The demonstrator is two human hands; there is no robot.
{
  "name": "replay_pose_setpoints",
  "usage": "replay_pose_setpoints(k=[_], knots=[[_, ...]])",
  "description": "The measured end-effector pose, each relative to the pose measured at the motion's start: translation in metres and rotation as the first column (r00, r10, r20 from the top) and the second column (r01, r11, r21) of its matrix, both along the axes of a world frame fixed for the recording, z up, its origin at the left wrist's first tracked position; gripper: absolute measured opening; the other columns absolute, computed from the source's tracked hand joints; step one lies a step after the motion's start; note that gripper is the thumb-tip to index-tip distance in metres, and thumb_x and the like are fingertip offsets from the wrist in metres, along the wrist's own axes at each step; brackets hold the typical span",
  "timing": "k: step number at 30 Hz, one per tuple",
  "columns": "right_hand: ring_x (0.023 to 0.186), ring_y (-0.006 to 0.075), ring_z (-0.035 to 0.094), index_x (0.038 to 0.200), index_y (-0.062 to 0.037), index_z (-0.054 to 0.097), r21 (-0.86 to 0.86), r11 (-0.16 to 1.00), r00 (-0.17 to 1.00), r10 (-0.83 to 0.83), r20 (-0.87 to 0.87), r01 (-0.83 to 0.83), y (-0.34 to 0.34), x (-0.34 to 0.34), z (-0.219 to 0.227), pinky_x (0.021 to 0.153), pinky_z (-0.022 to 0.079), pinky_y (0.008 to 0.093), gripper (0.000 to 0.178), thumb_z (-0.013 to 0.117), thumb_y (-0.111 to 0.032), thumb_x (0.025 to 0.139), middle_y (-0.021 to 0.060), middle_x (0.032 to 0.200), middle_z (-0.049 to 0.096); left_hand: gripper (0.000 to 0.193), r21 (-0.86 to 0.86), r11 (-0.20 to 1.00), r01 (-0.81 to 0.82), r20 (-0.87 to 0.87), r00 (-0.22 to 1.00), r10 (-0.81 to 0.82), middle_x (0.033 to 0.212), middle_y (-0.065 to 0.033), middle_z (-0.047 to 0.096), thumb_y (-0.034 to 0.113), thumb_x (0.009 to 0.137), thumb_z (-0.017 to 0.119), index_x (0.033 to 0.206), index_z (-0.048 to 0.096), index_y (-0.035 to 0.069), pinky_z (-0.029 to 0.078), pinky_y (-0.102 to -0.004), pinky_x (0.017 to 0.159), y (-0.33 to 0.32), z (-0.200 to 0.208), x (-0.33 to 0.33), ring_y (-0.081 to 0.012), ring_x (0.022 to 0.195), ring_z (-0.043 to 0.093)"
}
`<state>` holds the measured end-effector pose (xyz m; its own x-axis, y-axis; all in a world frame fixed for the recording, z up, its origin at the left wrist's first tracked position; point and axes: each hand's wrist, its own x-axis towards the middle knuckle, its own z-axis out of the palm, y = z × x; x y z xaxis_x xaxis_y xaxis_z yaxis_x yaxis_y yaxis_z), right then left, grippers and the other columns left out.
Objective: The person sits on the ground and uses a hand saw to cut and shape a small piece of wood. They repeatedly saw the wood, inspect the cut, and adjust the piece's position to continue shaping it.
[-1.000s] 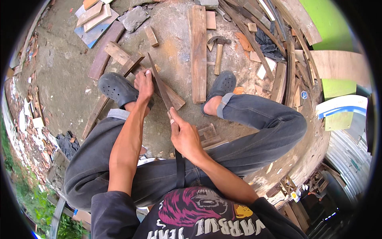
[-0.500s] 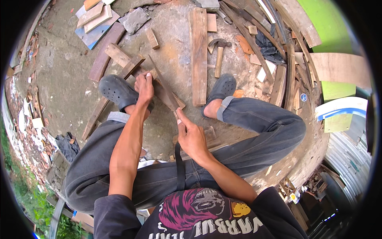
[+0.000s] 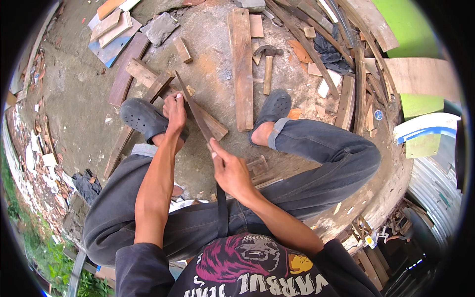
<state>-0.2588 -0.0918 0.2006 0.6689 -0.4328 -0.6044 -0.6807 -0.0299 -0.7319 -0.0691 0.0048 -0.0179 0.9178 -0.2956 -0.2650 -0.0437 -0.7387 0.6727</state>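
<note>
Nearest, right hand, fingers wrapped about the butt end of the saw, thumb and forefinger forward, the grip itself covered by the hand. The saw points away from it, far and slightly left, its long axis steep across the view. Beyond the hand, far and left, the plank lies on a slant, one end near right, the other far left; the blade crosses over its right half at an angle, tip out past the far edge. Left hand is the nearer of the two to the plank's middle: fingers curled tight over it, just left of the blade and apart from it; whether they pinch the wood or only press cannot be told. Left shoe beside that hand; a dark bar lies across the plank just beyond. Farther right, a long board, then a hammer. Against half a second ago: right hand and saw sit a little more to the left; left hand and plank much the same.
</note>
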Motion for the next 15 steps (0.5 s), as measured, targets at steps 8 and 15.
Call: replay_pose_setpoints(k=[8, 15], knots=[[0.091, 0.0436, 0.069, 0.138, -0.0077, 0.058, 0.009, 0.997, 0.987, 0.082, -0.140, -0.081, -0.012, 0.014, 0.000, 0.078, 0.054, 0.0438, 0.040, 0.052, -0.021, 0.101, 0.0321, 0.104, 0.065, 0.049, 0.006, 1.000, 0.014, -0.021, 1.000, -0.014, 0.119, -0.0217, 0.054, 0.044, 0.104, 0.038, 0.124, 0.061, 0.006, 0.035, -0.0493, 0.101, 0.003, 0.001, -0.001, -0.0390, 0.115, 0.050], [0.082, 0.0460, 0.067, 0.135, -0.0065, 0.060, -0.098, 0.994, 0.998, 0.043, -0.041, -0.047, -0.014, 0.037, -0.021, 0.068, 0.052, 0.0463, 0.039, 0.053, -0.021, 0.100, 0.0325, 0.091, 0.064, 0.049, 0.033, 0.999, -0.010, -0.028, 1.000, 0.011, 0.116, -0.0233, 0.061, 0.043, 0.102, 0.040, 0.120, 0.066, 0.006, 0.040, -0.0492, 0.097, 0.002, 0.004, 0.003, -0.0415, 0.111, 0.056]])
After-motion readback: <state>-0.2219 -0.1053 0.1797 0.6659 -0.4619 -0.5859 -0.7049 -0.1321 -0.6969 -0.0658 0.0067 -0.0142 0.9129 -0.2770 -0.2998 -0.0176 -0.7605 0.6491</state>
